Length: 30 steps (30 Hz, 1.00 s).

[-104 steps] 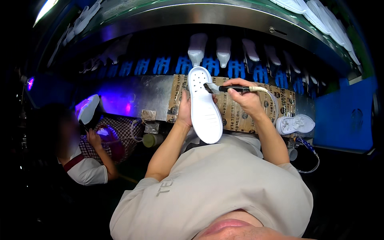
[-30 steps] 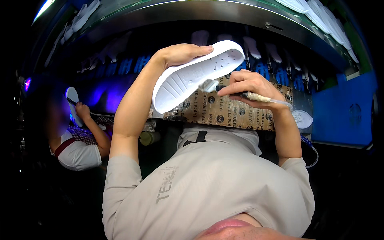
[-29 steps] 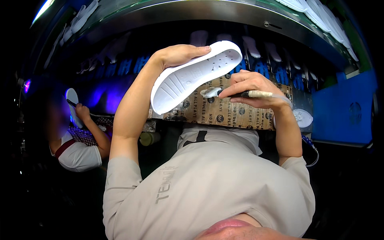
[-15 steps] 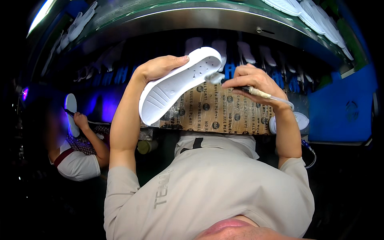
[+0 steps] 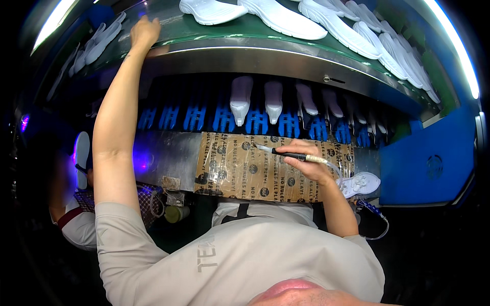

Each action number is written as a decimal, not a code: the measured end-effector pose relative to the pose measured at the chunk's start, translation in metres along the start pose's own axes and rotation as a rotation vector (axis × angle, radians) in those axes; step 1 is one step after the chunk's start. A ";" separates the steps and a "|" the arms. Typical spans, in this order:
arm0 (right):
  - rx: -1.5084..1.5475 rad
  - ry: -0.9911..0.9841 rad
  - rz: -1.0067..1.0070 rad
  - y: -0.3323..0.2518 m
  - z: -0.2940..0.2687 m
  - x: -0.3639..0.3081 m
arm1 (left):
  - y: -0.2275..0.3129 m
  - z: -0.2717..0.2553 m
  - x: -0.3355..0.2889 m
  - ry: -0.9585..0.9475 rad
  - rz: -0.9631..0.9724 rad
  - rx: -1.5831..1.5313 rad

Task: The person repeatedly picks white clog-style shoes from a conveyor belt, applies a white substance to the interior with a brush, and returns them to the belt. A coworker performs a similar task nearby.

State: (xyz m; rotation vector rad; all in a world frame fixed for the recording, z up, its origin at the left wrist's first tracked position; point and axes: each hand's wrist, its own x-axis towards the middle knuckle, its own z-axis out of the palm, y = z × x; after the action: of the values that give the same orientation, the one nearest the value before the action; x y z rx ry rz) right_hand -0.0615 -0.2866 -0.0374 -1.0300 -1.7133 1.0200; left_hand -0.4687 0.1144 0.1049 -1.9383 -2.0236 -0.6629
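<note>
**Head view: L hand up at conveyor, R hand holding brush tool**

Left hand: arm stretched full length up and to the left, hand resting at the edge of the green conveyor belt. Fingers curled loosely; nothing visible in the grip. Whether palm presses the belt or just touches it: cannot tell.

Right hand: closed around a slim brush tool, black shaft w/ pale handle end, tip pointing left. Held over the cardboard pad, a brown printed sheet taped to the metal bench front. Tip sits just above the pad; contact not confirmed. A thin tube runs from the tool's rear past the wrist.

Surroundings:
- White shoe soles lie in a row on the belt, top of frame, right of the L hand.
- Under the belt, white shoe lasts hang toe-down on blue holders.
- One white sole rests near the R forearm, at the pad's right end.
- Blue panel far right.
- Second person at lower left, checked sleeve, holding a white sole under purple light.
</note>
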 end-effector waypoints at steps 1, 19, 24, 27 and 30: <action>0.001 0.018 0.108 0.010 0.008 -0.009 | -0.012 0.002 0.003 -0.105 -0.063 0.122; -0.006 0.207 0.275 0.123 0.096 -0.076 | -0.440 0.016 0.135 -0.093 -0.127 0.394; -0.025 0.273 0.253 0.129 0.101 -0.078 | -0.320 -0.015 0.076 -0.067 -0.098 0.223; 0.011 0.275 0.276 0.121 0.094 -0.073 | -0.254 -0.038 0.004 0.151 -0.056 -0.162; 0.057 0.301 0.214 0.120 0.087 -0.068 | -0.149 -0.066 -0.089 0.216 -0.097 -1.128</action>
State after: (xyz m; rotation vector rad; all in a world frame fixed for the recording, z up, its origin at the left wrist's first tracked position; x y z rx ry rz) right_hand -0.0986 -0.3284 -0.1908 -1.2794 -1.3447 0.9832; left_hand -0.6172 0.0040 0.0971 -2.0532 -1.7162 -2.2788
